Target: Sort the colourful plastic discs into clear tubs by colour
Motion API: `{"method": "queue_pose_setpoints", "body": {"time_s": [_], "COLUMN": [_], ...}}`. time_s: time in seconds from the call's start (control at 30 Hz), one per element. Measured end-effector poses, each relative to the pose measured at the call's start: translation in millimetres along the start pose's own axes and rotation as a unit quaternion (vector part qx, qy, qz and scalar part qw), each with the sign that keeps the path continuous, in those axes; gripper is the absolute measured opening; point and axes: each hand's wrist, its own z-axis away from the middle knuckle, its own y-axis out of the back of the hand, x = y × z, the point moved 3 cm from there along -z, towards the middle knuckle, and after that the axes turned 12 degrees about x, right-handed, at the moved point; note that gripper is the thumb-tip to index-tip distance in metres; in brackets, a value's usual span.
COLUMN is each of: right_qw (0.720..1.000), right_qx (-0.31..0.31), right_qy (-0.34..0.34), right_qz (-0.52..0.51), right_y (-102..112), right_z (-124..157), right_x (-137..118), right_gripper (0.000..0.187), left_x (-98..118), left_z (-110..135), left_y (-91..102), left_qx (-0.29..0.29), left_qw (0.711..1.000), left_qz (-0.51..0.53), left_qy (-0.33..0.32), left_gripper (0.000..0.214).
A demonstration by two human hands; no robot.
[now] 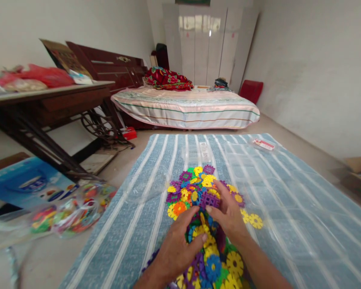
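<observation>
A heap of plastic snowflake building discs (214,265) in yellow, blue, green, purple and orange lies on the striped cloth, with more spread at its far end. My right hand (231,214) has a purple square lattice piece (209,200) between its thumb and fingers, over the pile. My left hand (179,247) is curved over the heap's left side. Its thumb and index finger are apart with nothing visibly gripped, and the index fingertip comes close to the purple piece. A loose yellow disc (255,221) lies right of my right hand. Both palms' undersides are hidden.
A blue striped cloth (129,216) covers the work surface. Clear plastic packaging (252,168) and a red-and-white label (264,144) lie on it. Bags of colourful pieces (75,214) sit at left, below a sewing-machine table (48,94). A bed (186,108) stands beyond.
</observation>
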Motion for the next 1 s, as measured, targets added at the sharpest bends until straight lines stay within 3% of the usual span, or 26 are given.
{"method": "queue_pose_setpoints", "body": {"time_s": [0.1,0.17,0.3,0.43,0.5,0.6,0.77,1.0], "right_qw": [0.997,0.979,0.891,0.858,0.831,0.799,0.811,0.880], "right_qx": [0.021,0.020,-0.070,-0.169,-0.214,-0.225,-0.167,-0.103], "right_qy": [0.026,0.062,0.095,0.115,0.136,0.145,0.131,0.111], "right_qz": [0.075,0.193,0.439,0.472,0.496,0.539,0.546,0.449], "right_y": [0.6,-1.7,-19.5,-38.8,-41.8,-37.3,-32.0,-20.1], "right_z": [-27.6,-50.8,-82.1,-71.1,-56.6,-41.2,-44.6,-70.5], "right_x": [-1.0,0.0,4.6,4.7,4.7,6.2,9.4,7.9], "right_gripper": [0.062,0.055,0.045,0.046,0.048,0.033,0.020,0.028], "left_x": [-15.7,-27.8,-43.3,-39.0,-33.7,-28.3,-37.8,-49.4], "left_z": [23.5,42.5,73.1,83.5,83.6,83.8,87.0,90.7], "left_y": [3.3,5.1,1.4,-7.7,-12.2,-15.9,-11.1,-9.4], "left_qx": [0.027,0.070,0.096,0.138,0.153,0.158,0.168,0.139], "left_qw": [0.990,0.974,0.922,0.880,0.882,0.890,0.887,0.876], "left_qz": [-0.077,-0.128,-0.277,-0.351,-0.348,-0.328,-0.352,-0.374], "left_qy": [-0.113,-0.175,-0.253,-0.288,-0.278,-0.274,-0.249,-0.272], "left_gripper": [0.067,0.088,0.088,0.085,0.083,0.081,0.087,0.081]}}
